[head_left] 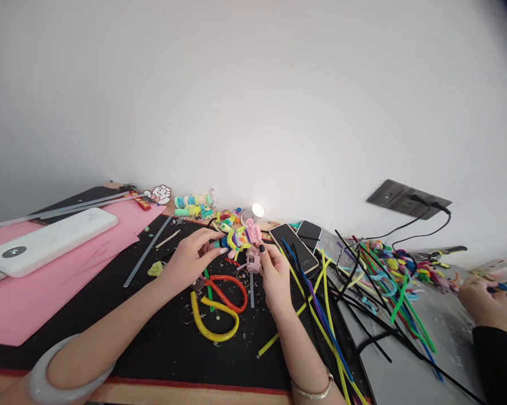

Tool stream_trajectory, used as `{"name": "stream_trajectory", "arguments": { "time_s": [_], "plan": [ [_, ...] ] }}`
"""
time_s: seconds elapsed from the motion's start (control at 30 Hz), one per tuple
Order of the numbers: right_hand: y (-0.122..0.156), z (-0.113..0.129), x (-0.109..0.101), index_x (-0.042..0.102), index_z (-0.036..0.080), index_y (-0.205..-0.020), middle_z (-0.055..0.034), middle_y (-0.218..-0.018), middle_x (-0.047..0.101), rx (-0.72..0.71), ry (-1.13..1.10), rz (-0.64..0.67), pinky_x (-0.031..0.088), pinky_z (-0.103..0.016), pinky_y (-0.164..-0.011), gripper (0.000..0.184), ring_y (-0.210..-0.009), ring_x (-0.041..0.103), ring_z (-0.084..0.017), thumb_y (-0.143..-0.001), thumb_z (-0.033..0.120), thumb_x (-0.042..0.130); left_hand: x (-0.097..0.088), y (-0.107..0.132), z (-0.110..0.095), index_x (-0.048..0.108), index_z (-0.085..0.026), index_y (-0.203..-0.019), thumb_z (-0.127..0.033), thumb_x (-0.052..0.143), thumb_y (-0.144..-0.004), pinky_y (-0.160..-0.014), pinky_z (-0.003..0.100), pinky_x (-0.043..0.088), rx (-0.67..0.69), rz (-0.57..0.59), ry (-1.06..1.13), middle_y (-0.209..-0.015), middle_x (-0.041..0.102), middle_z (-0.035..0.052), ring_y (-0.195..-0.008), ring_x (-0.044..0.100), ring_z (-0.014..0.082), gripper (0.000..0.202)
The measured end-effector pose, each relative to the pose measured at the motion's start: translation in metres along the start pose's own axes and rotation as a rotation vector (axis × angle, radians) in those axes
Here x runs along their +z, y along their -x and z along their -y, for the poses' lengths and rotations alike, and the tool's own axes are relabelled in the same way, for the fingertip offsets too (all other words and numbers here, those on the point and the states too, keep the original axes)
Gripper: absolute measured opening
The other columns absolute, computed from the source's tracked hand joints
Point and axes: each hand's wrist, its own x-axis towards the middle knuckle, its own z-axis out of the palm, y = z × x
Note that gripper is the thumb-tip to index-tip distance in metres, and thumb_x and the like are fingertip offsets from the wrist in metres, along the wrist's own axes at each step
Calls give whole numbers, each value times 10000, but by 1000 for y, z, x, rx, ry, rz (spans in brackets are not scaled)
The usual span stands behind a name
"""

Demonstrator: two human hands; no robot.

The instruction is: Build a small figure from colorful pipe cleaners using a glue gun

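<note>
A small multicoloured doll of fuzzy pipe cleaners, with a pink end, a yellow middle and a blue part, is held up above the black mat. My left hand has its fingers closed around the blue end. At the pink end, my right hand pinches between thumb and fingers. Just beneath that pinch shows a small pink object, partly hidden, whose kind I cannot make out. Scissors with red and yellow handles lie on the mat below the doll, their blades mostly hidden.
Pink sheets and a white elongated device lie left. Clear glue sticks rest nearby. Two phones lie behind my right hand. Loose pipe cleaners spread rightward. Another person's hand is at far right.
</note>
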Motion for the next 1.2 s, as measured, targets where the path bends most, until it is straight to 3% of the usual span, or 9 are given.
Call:
{"name": "stream_trajectory", "arguments": {
  "time_s": [0.63, 0.9, 1.2],
  "plan": [
    [-2, -2, -4, 685, 179, -771, -16, -648, 563, -33, 82, -35, 393, -233, -478, 351, -596, 496, -143, -838, 505, 574, -1, 0, -3, 651, -204, -1072, -403, 543, -864, -626, 281, 472, -7, 22, 12, -954, 624, 48, -644, 523, 148, 307],
    [-1, -1, -3, 704, 160, -853, -4, -619, 534, -6, 14, -15, 402, -222, -481, 404, -585, 498, -131, -847, 536, 555, -1, -1, 0, 646, -211, -1066, -386, 548, -862, -611, 266, 451, -35, -22, -17, -868, 593, 19, -644, 514, 146, 287],
    [-1, -8, -3, 687, 185, -978, -61, -928, 659, 83, -77, 61, 513, -248, -623, 341, -809, 612, -170, -863, 481, 562, 1, 0, 0, 644, -217, -1072, -388, 549, -858, -628, 275, 445, -21, 10, 19, -909, 598, 28, -653, 513, 149, 290]
  ]
}}
